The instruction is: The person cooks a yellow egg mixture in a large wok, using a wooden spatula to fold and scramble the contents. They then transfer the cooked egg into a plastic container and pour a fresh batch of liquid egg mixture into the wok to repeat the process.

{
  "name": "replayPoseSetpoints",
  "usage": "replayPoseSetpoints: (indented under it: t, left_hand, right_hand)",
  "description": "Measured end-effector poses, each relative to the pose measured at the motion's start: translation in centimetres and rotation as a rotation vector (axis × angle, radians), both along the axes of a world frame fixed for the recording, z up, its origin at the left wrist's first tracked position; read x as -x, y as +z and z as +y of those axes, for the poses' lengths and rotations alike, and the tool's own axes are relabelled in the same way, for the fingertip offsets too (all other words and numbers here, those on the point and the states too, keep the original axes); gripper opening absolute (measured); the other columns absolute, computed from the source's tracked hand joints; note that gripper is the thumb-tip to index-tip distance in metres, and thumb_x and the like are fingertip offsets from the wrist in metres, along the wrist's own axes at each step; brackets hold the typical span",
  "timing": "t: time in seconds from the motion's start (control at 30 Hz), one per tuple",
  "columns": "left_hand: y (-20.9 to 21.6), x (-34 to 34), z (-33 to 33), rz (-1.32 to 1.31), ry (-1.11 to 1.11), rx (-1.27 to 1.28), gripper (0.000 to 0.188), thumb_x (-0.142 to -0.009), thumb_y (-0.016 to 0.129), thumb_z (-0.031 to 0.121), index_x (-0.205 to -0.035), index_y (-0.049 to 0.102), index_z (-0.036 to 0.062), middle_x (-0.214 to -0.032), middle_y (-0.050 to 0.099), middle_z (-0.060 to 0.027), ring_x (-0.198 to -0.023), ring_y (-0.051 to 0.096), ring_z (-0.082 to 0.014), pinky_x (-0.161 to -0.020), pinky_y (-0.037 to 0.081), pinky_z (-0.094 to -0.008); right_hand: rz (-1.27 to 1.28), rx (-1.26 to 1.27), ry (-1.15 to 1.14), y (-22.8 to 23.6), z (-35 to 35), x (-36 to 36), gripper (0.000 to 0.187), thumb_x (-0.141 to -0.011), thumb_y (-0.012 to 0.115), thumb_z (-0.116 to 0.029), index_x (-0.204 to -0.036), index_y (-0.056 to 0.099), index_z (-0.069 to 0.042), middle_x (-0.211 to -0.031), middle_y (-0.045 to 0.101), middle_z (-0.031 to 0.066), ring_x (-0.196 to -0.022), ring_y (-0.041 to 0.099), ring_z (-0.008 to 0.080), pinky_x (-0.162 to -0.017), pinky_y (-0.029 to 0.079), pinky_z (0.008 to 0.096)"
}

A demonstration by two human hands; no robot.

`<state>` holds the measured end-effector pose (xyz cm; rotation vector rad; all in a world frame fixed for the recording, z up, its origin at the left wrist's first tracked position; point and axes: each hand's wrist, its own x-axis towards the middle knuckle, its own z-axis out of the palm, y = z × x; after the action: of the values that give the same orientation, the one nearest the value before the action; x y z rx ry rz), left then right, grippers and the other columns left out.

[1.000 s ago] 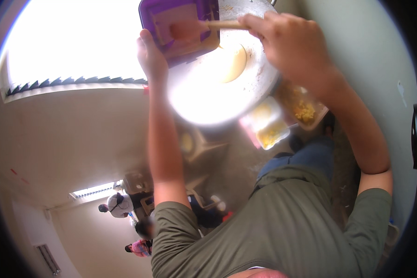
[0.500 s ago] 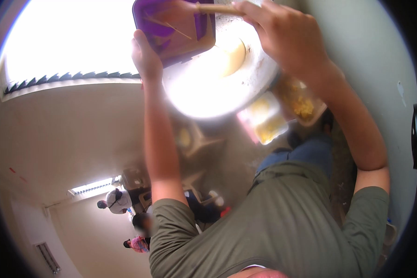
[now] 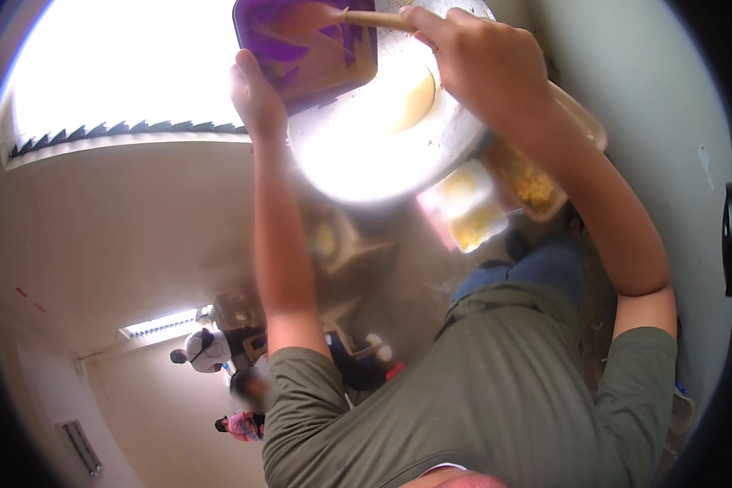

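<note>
My left hand (image 3: pixel 260 98) grips the near left edge of a purple square container (image 3: pixel 368 61), which is tilted with its inside toward me. Streaks of pale residue cling to the container's walls. In my closed right hand (image 3: pixel 488 69) is a spatula with a wooden handle (image 3: pixel 378 19); its orange-brown head (image 3: pixel 305 16) reaches into the container. Beneath both hands lies a large round pale pan (image 3: pixel 362 175), partly washed out by glare. A pale yellow round of what looks like batter (image 3: pixel 411 98) sits on it.
Beside the pan's near right edge are a white foam box (image 3: pixel 469 207) and a tan tray (image 3: pixel 592 128), both with yellow food. A grey wall (image 3: pixel 667 106) stands close on my right. A bright window (image 3: pixel 122 65) is at left; several people are farther off, one in white (image 3: pixel 207 348).
My right hand has moved slightly left and down, bringing the spatula head further into the container. More of the tan tray shows behind my right forearm. My left hand has barely moved.
</note>
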<state>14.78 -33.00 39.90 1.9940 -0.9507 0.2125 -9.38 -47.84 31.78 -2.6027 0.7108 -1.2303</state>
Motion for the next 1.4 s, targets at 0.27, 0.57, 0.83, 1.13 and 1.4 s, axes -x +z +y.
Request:
replayPoseSetpoints:
  t: [0.27, 0.57, 0.83, 1.13, 1.4]
  left_hand:
    - [0.4, -1.2, 0.8, -0.005, 0.026, 0.009, 0.096, -0.099, 0.033, 0.082, -0.128, 0.060, -0.0048, -0.118, 0.065, -0.0149, -0.113, 0.062, -0.0249, -0.102, 0.047, -0.0373]
    - [0.4, -1.1, 0.2, -0.036, 0.025, 0.013, 0.098, -0.099, 0.033, 0.082, -0.132, 0.059, -0.0057, -0.123, 0.065, -0.0166, -0.119, 0.062, -0.0253, -0.107, 0.045, -0.0370]
    - [0.0, -1.5, 0.8, -0.146, -0.011, -0.011, 0.088, -0.101, 0.037, 0.078, -0.120, 0.062, -0.0042, -0.108, 0.066, -0.0119, -0.103, 0.062, -0.0214, -0.095, 0.049, -0.0346]
    - [-0.7, -0.5, 0.8, -0.199, -0.028, -0.012, 0.089, -0.099, 0.035, 0.082, -0.108, 0.062, -0.0031, -0.097, 0.063, -0.0093, -0.094, 0.060, -0.0196, -0.087, 0.049, -0.0330]
    - [-1.4, -0.4, 0.3, -0.184, -0.045, -0.056, 0.090, -0.098, 0.045, 0.078, -0.127, 0.058, -0.0063, -0.108, 0.068, -0.0127, -0.100, 0.064, -0.0223, -0.089, 0.051, -0.0346]
  right_hand:
    - [0.166, 0.085, -0.012, -1.8, 0.4, 1.1, 0.027, -0.090, 0.061, -0.009, -0.114, 0.069, -0.021, -0.074, 0.068, 0.0066, -0.063, 0.073, 0.0235, -0.049, 0.054, 0.0355]
    - [-0.029, 0.201, 0.063, -1.5, 0.3, 0.0, 0.032, -0.087, 0.067, -0.012, -0.116, 0.070, -0.026, -0.075, 0.068, 0.0040, -0.066, 0.073, 0.0201, -0.051, 0.055, 0.0340]
    - [0.064, -0.010, 0.162, 2.4, 0.0, 1.8, 0.027, -0.093, 0.062, -0.015, -0.117, 0.073, -0.021, -0.081, 0.072, 0.0068, -0.071, 0.073, 0.0234, -0.061, 0.058, 0.0385]
    - [0.347, -0.026, 0.205, 2.9, -0.3, 0.8, 0.024, -0.097, 0.055, -0.019, -0.113, 0.073, -0.015, -0.082, 0.075, 0.0093, -0.072, 0.075, 0.0222, -0.065, 0.057, 0.0391]
    - [0.462, 0.151, 0.073, 1.7, -1.0, 0.3, 0.018, -0.096, 0.060, -0.018, -0.107, 0.073, -0.015, -0.084, 0.076, 0.0061, -0.073, 0.075, 0.0169, -0.064, 0.056, 0.0341]
